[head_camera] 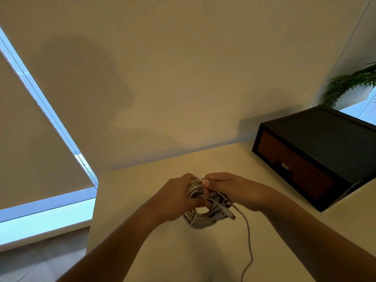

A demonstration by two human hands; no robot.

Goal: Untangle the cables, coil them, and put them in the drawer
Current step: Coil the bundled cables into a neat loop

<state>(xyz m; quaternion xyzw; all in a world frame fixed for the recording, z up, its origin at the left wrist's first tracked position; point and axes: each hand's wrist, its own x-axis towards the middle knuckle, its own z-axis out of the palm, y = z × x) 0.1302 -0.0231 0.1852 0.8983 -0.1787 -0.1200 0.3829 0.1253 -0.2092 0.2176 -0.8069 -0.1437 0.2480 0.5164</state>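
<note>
A coil of grey-white cables hangs between my two hands above the cream table. My left hand grips the coil's upper left side. My right hand pinches a white strand at the top of the coil, with more loops under its fingers. One loose grey cable end trails down from the coil toward the table's near edge. At the right stands a black box with a brown drawer, which is closed.
A plain wall rises behind the table. A window with a roller blind is at the left, beside the table's left edge. A green plant stands behind the black box.
</note>
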